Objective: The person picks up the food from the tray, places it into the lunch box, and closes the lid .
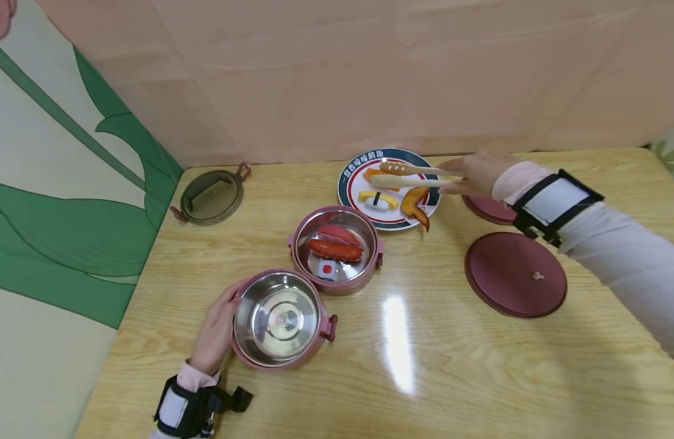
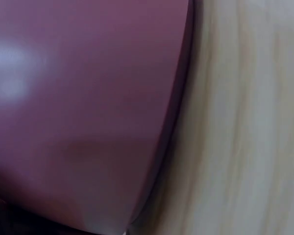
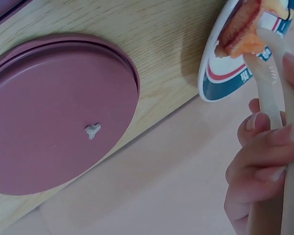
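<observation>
While the right hand (image 1: 474, 172) grips the light-coloured tongs (image 1: 405, 182) by their arms, its fingers curled round them, the left hand (image 1: 216, 326) rests against the outer left side of the nearer pink bowl (image 1: 278, 367); whether its fingers curl round the wall I cannot tell.

The tongs are over the far part of the plate (image 1: 344, 190), their long axis running almost straight across the table in the head view. The tips point left, away from the right hand, and stand apart, the slotted one on the far side. In the right wrist view both tips reach the orange food piece (image 3: 250, 43); whether they squeeze it is unclear.

Nearer on the plate lie a sushi piece (image 1: 378, 202) with a dark band and a chicken wing (image 1: 415, 204), its narrow end sticking over the rim. Between the plate and the nearer bowl stands a second pink bowl (image 1: 350, 286) with two sausages (image 1: 336, 249) lying lengthwise left to right and a white cube (image 1: 326, 270). A round maroon lid (image 1: 507, 274) lies on the right, and a clear lid (image 1: 213, 208) at far left.
</observation>
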Tool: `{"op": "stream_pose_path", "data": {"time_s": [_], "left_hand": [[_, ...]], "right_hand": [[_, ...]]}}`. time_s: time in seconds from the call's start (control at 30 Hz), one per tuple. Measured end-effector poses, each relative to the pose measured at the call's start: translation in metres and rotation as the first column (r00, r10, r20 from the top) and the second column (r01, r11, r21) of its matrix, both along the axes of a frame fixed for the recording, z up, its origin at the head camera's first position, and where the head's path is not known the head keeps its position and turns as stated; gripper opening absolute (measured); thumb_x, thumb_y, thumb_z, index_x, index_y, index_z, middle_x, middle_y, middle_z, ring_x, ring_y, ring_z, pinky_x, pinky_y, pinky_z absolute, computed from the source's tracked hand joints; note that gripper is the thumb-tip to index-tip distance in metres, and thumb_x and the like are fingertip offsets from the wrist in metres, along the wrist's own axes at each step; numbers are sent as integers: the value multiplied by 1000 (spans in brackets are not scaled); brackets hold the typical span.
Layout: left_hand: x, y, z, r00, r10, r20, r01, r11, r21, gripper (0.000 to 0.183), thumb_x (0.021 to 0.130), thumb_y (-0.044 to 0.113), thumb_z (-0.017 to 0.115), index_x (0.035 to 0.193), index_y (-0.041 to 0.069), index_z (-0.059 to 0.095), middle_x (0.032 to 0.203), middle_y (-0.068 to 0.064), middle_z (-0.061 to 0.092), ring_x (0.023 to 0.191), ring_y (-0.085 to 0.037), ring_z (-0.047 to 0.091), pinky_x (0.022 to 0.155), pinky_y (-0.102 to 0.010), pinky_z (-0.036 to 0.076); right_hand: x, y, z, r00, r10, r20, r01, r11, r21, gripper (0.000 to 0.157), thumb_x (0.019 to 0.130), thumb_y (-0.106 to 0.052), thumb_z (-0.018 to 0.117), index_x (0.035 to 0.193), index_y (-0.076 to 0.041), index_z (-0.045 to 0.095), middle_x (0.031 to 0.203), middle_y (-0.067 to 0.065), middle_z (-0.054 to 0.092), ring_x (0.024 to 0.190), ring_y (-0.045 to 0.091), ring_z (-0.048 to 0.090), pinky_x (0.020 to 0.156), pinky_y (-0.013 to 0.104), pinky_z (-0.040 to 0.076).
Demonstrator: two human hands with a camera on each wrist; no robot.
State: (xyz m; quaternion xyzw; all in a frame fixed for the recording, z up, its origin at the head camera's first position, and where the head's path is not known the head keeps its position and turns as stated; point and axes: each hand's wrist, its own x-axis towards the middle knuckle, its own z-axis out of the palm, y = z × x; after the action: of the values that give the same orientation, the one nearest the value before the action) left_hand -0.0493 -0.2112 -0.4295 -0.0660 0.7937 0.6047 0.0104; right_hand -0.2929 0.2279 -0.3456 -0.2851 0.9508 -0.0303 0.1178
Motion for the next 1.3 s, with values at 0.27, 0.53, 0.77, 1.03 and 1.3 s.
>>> {"op": "stream_pose_path", "data": {"time_s": [0.27,0.53,0.77,1.03,1.3], "left_hand": [[0,11,-3,997,-73,-29,75,995,73,41,99,-2,29,136,-11,46,139,-26,49,119,5,50,103,-11,36],[3,28,-2,992,-130,-8,130,990,64,39,100,1,31,135,-7,49,136,-22,54,121,-4,52,102,-13,38],[4,50,-2,984,-178,16,176,981,82,38,101,1,32,132,-5,52,132,-18,58,126,-23,50,106,-19,38],[2,73,0,977,-212,26,211,976,47,38,101,1,33,134,-2,52,135,-16,56,131,-28,47,114,-42,33],[0,87,-2,973,-230,5,229,973,37,37,101,2,34,133,-3,52,135,-18,56,132,-30,46,114,-46,31]], "right_hand": [[-1,1,3,999,32,-9,-33,998,-49,46,91,-24,68,127,4,60,102,25,69,78,30,65,71,49,54],[3,5,-1,1000,-30,6,30,1000,-9,47,94,-25,64,133,-2,57,85,16,70,60,21,53,52,35,45],[3,6,0,999,-39,20,40,999,-28,48,93,-27,65,134,-3,57,75,9,65,54,19,49,44,29,37],[-4,6,3,999,35,-3,-35,998,-59,53,90,-28,69,130,5,57,94,25,70,58,21,58,51,35,48],[-11,4,1,1000,28,4,-29,999,17,58,90,-33,68,133,4,54,109,31,65,83,37,67,79,54,52]]}}
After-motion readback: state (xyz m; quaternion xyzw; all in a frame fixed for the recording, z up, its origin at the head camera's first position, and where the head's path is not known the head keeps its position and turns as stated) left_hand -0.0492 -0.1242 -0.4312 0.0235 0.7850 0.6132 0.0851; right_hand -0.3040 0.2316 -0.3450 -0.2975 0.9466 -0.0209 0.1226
